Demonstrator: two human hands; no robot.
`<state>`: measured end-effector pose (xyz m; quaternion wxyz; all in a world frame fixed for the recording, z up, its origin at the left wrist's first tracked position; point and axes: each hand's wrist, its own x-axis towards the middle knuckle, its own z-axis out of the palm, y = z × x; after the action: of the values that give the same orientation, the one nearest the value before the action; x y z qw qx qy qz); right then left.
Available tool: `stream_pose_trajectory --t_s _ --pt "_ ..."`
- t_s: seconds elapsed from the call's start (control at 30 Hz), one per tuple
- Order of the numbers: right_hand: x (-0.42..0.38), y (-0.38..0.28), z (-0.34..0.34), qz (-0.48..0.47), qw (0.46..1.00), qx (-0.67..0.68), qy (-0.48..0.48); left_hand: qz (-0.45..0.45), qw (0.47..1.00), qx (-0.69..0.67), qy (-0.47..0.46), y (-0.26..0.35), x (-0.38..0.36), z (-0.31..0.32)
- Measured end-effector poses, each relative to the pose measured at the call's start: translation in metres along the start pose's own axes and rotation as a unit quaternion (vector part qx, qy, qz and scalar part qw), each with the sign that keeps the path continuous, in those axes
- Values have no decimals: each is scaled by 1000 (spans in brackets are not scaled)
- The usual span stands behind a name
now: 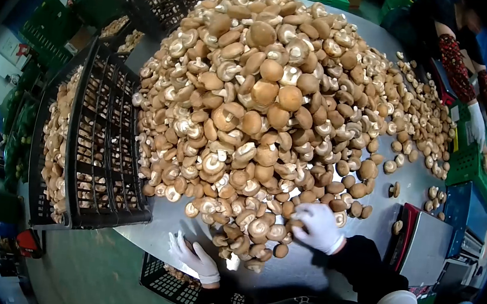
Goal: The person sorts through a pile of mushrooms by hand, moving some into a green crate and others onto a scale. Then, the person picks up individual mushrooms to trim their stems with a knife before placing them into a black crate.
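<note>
A large heap of brown mushrooms (259, 112) covers much of the metal table (303, 265). My left hand (194, 256), in a white glove, is over the table's near edge, left of a small cluster of mushrooms (252, 236). Its fingers are spread, and a mushroom-brown patch shows between them; I see nothing clearly held. At the heap's near edge, my right hand (317, 228), also white-gloved, touches mushrooms with its fingers bent. What its fingertips hold, if anything, is hidden.
A black crate (108, 144) of mushrooms stands at the left. Below the near edge is another black crate (164, 280). A scale (429, 246) stands at the right. Beyond it, a co-worker's gloved hands (477, 126) are over a green crate (471, 164).
</note>
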<state>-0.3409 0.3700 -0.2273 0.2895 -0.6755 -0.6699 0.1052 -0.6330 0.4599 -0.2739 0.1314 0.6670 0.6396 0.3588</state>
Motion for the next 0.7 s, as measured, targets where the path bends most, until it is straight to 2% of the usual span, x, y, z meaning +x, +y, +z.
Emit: stream_pose_trajectory --t_s 0.07,0.17,0.2,0.27,0.33,0.4,0.5,0.63,0.67,0.7 --pt "-6 10 -12 58 995 19 80 -8 998 65 -12 -5 1 4" --pt "1 15 -31 77 992 -73 72 -39 985 -166 31 3 -4 28" --pt "6 15 -36 81 991 -82 75 -4 984 -174 22 -1 -8 37" --pt "28 -2 -42 72 993 -81 53 -74 945 -317 -24 17 -12 43" --pt "50 -15 -34 113 985 -120 -48 -50 955 -288 -44 16 -20 46" --pt "64 -22 -13 128 974 -170 -82 -107 916 -383 -48 20 -25 48" --pt "68 -7 20 97 965 -227 -83 -91 917 -385 -55 24 -23 44" --pt "56 -13 -7 173 984 9 25 -92 928 -358 -47 25 -24 34" --pt "48 -17 -9 202 968 143 42 -92 935 -341 -32 27 -26 31" --pt "42 -29 -10 291 908 303 -8 -83 937 -339 -24 27 -28 30"
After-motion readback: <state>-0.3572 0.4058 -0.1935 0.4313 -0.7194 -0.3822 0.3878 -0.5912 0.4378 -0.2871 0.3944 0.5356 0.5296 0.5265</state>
